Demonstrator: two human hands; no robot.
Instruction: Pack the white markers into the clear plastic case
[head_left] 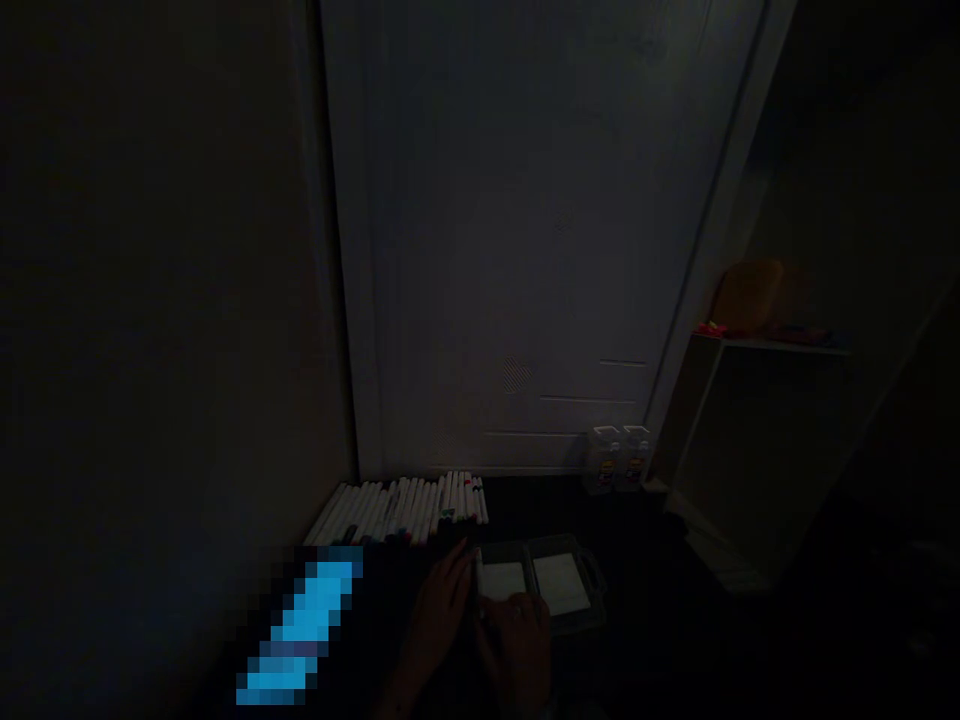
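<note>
The scene is very dark. A clear plastic case (pixel 531 572) with a handle lies open in front of me, with white contents in its two compartments. Upright along its left edge, as I see it, runs a white marker (pixel 478 570). My right hand (pixel 519 630) is over the near side of the case, its fingers curled in at the marker's lower end. My left hand (pixel 442 595) is beside the case, fingers stretched out with their tips close to the marker's upper end. Whether they touch it is too dark to tell.
A row of several white markers (pixel 409 510) lies beyond my left hand. Two clear containers (pixel 619 465) stand by the door (pixel 517 280). A blurred bright blue screen (pixel 307 620) is at left. On the right, a cabinet (pixel 750 440) bears an orange object (pixel 750 295).
</note>
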